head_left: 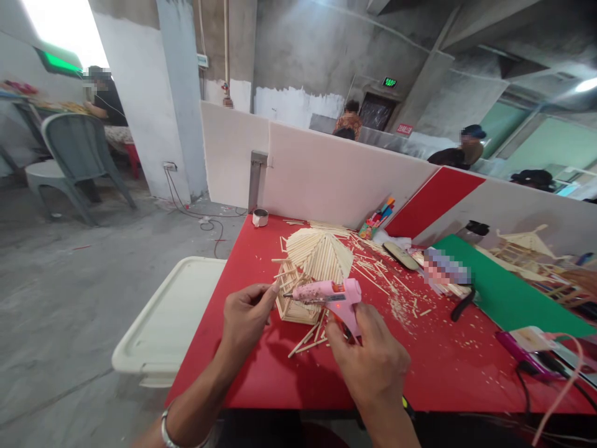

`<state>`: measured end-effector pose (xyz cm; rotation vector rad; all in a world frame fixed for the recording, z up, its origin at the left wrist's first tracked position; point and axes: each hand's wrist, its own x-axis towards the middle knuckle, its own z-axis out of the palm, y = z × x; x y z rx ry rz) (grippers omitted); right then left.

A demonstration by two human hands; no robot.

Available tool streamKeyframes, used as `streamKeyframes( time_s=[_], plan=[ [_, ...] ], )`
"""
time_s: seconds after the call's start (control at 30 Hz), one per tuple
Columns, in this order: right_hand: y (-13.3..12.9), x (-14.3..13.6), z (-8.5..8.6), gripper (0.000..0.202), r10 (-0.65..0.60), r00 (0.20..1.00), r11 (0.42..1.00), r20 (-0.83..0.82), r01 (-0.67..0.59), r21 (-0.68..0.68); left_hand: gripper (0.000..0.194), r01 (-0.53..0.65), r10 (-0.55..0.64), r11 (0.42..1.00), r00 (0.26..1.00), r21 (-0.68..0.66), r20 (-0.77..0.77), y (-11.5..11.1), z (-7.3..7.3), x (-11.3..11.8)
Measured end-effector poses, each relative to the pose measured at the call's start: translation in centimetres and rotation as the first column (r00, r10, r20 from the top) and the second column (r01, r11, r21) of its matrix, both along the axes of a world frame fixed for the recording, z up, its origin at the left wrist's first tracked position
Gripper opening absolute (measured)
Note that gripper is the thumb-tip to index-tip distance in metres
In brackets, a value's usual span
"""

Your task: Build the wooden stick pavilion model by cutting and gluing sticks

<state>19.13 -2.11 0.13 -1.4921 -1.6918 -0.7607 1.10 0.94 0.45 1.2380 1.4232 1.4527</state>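
My right hand [373, 351] is wrapped round the handle of a pink hot glue gun [329, 292], whose nozzle points left. Close to that nozzle, my left hand [247, 311] pinches a short, thin wooden stick [278, 278] between thumb and fingertips; most of it is hidden. Behind and below the gun stands a small model of wooden sticks [293, 312] with an open lattice body. A cone-like stick roof [321, 254] shows just beyond it. Loose sticks [308, 342] lie by the model's near side. Whether the nozzle touches the stick I cannot tell.
The red table [261, 379] carries scattered sticks and crumbs. A tape roll [260, 217], a box of markers [377, 219], a dark-rimmed case [401, 256], a green board [517, 292] and a power strip [532, 358] surround the work. A white partition [345, 180] borders the back. Other people sit beyond.
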Motion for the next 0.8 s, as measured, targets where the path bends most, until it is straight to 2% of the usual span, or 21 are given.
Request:
streamKeyframes(
  time_s=[0.23,0.47,0.8],
  plan=[
    [0.1,-0.1,0.1,0.032,0.009,1.0,1.0,0.024,-0.009,0.013,0.031,-0.019,0.019,1.0,1.0,0.008,-0.01,-0.1,-0.3,0.0],
    [0.1,0.0,0.0,0.029,0.025,0.999,1.0,0.022,-0.025,-0.019,0.031,-0.031,0.031,0.999,0.999,0.018,-0.028,-0.1,-0.5,0.1],
    [0.3,0.1,-0.2,0.026,0.039,0.999,0.999,0.022,-0.039,0.004,0.032,-0.038,0.039,0.998,0.999,0.051,-0.023,0.1,-1.1,0.1]
  ],
)
